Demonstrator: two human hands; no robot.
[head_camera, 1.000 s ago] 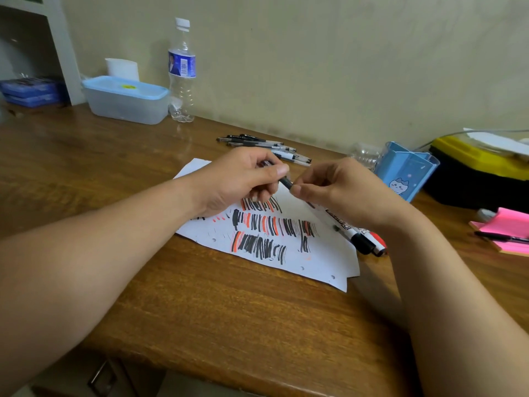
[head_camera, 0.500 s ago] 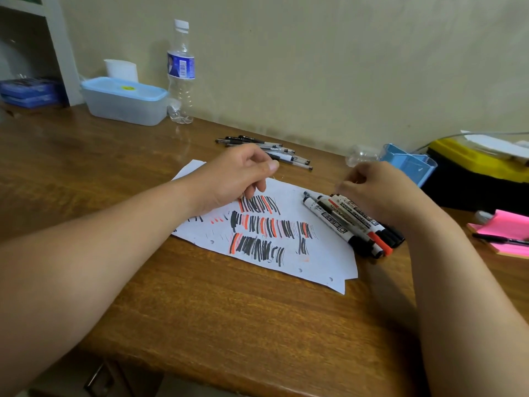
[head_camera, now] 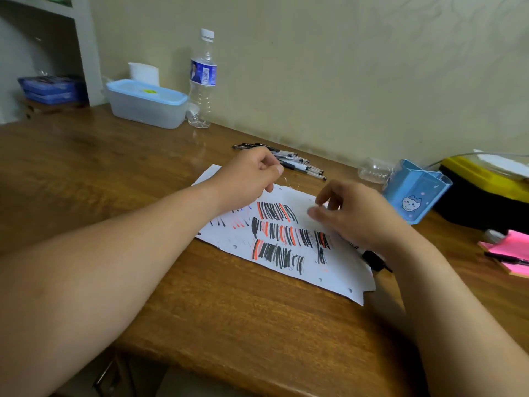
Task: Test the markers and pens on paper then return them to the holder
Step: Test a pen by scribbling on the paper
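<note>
L hand (head_camera: 249, 179) is held over the far edge of the paper (head_camera: 229, 236), fingers curled into a loose fist w/ thumb against forefinger. Nothing is seen in it. R hand (head_camera: 355, 219) is held above the paper's right part, motion-blurred, fingers half bent and apart, nothing gripped. The paper is laid flat on the bench (head_camera: 114, 181) and is covered w/ black and orange strokes. The markers (head_camera: 373, 260) are mostly hidden under the R hand; only a black end is seen at the paper's right edge. The pens (head_camera: 297, 164) are laid in a loose row on the bench just beyond the L hand. The holder (head_camera: 415, 193) — blue, upright — is stood right of the R hand, near the wall.
</note>
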